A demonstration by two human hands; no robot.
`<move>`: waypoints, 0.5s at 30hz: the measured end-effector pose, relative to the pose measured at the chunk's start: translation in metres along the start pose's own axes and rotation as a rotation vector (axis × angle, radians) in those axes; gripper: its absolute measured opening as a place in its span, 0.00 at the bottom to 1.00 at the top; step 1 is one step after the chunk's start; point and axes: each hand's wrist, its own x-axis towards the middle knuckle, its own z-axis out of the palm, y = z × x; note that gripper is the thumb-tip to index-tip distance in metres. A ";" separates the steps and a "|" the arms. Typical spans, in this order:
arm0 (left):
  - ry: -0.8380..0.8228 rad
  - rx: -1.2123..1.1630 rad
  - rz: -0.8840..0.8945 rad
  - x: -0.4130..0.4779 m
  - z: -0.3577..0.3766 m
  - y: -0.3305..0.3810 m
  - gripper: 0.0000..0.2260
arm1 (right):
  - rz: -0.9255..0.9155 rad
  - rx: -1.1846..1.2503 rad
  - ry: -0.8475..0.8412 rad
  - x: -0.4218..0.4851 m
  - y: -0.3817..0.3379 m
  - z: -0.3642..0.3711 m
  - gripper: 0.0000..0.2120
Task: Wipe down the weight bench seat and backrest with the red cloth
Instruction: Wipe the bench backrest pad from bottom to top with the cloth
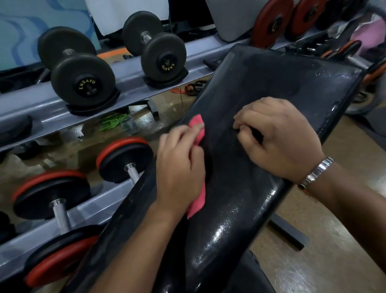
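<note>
The black padded backrest of the weight bench runs diagonally from lower left to upper right, its surface glossy and wet-looking. My left hand lies on its left side and grips the red cloth, which shows above my fingers and again below my wrist. My right hand rests on the pad just to the right, fingers curled down against the surface with nothing in them. A metal watch sits on my right wrist. The seat is not clearly visible.
A grey dumbbell rack stands close on the left with black dumbbells above and red-rimmed ones below. Red weight plates lean at the back right. A brown floor lies to the right, crossed by the bench's base bar.
</note>
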 end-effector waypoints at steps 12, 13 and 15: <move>-0.078 -0.124 -0.442 0.036 0.009 0.034 0.25 | 0.033 -0.022 0.052 0.038 0.059 -0.046 0.11; -0.115 -0.159 -0.336 0.025 0.004 0.033 0.25 | 0.028 -0.046 0.062 0.037 0.065 -0.043 0.11; -0.126 -0.109 -0.149 0.004 -0.007 0.021 0.23 | 0.021 -0.091 0.087 0.031 0.069 -0.037 0.12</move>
